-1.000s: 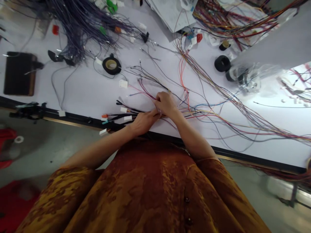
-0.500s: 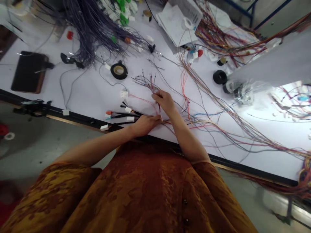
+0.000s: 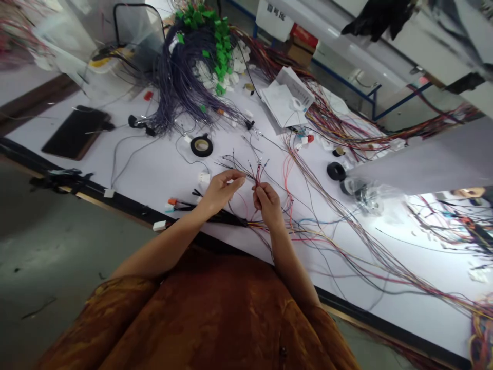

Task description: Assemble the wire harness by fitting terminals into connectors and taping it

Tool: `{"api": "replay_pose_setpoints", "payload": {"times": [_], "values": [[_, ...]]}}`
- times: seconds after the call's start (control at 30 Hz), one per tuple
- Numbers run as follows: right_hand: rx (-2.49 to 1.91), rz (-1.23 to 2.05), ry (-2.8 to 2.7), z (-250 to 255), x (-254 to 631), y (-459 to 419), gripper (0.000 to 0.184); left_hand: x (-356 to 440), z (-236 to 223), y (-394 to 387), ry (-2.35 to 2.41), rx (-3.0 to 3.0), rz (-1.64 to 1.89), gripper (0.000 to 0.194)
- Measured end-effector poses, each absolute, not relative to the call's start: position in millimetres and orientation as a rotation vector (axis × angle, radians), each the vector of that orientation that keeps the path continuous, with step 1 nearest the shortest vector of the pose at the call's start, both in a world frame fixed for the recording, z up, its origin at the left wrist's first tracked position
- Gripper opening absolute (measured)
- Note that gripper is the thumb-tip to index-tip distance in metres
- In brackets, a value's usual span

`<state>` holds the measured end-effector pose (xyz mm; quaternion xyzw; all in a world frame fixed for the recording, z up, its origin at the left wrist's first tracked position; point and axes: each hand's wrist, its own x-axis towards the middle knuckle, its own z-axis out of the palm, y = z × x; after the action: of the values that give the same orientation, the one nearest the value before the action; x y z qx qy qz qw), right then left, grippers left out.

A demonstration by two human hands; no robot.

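Observation:
My right hand (image 3: 268, 205) is closed in a pinch around a small bundle of thin red and dark wires (image 3: 259, 174), whose metal-tipped ends fan out above the fingers. Just to its left, my left hand (image 3: 221, 191) has thumb and fingertips brought together at a dark wire (image 3: 238, 170) of the same group. Below both hands lies a harness in black sleeving (image 3: 231, 219), with yellow, red and blue wires running out to the right. Its left end carries an orange connector (image 3: 172, 202) and a white connector (image 3: 159, 225). A white plug (image 3: 204, 178) rests beside my left hand.
A roll of black tape (image 3: 202, 146) lies beyond my hands. Further back are a heap of purple wires (image 3: 181, 77) with green and white connectors, and some papers (image 3: 285, 100). A dark phone-like slab (image 3: 77, 132) lies at left. Long wires (image 3: 358, 231) stretch rightward along the table.
My left hand has left the sleeved harness and moved up to the wire ends. My right hand still grips the thin wires, now lower relative to their tips. The head view has tilted upward.

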<state>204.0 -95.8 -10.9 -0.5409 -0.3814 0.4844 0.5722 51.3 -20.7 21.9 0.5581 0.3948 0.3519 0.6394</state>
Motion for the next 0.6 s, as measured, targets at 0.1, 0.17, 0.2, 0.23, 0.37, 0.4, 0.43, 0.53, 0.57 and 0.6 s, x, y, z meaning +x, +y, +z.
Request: {"api": "replay_pose_setpoints", "payload": {"times": [0.1, 0.17, 0.2, 0.23, 0.37, 0.4, 0.43, 0.53, 0.57, 0.6], "values": [[-1.253, 1.155, -0.883, -14.0, 204.1, -96.2, 0.022, 58.0, 29.8, -15.7, 0.902, 1.252, 0.844, 0.023], [-1.255, 1.158, -0.888, -14.5, 204.3, -96.6, 0.023, 61.5, 33.4, -13.4, 0.902, 1.283, 0.878, 0.021], [-1.257, 1.153, -0.899, -13.9, 204.3, -97.0, 0.023, 63.1, 34.8, -11.8, 0.893, 1.294, 0.881, 0.021], [-1.26, 1.15, -0.914, -12.7, 204.3, -97.3, 0.023, 64.6, 35.9, -9.9, 0.883, 1.297, 0.871, 0.022], [-1.297, 1.175, -0.956, -6.8, 202.7, -98.1, 0.025, 71.5, 36.5, -0.4, 0.856, 1.263, 0.771, 0.022], [-1.306, 1.177, -0.955, -6.3, 202.2, -98.1, 0.026, 73.1, 35.5, 1.3, 0.852, 1.26, 0.758, 0.019], [-1.309, 1.17, -0.946, -6.5, 201.8, -98.0, 0.026, 74.5, 34.1, 2.3, 0.845, 1.262, 0.757, 0.017], [-1.289, 1.148, -0.88, -11.0, 201.7, -98.1, 0.025, 76.0, 28.1, 1.8, 0.799, 1.267, 0.793, 0.017], [-1.286, 1.156, -0.853, -13.2, 202.0, -98.2, 0.025, 75.6, 26.0, 0.7, 0.786, 1.264, 0.809, 0.018], [-1.288, 1.171, -0.829, -15.4, 202.2, -98.3, 0.025, 74.7, 24.1, -0.5, 0.78, 1.258, 0.827, 0.018]]}}
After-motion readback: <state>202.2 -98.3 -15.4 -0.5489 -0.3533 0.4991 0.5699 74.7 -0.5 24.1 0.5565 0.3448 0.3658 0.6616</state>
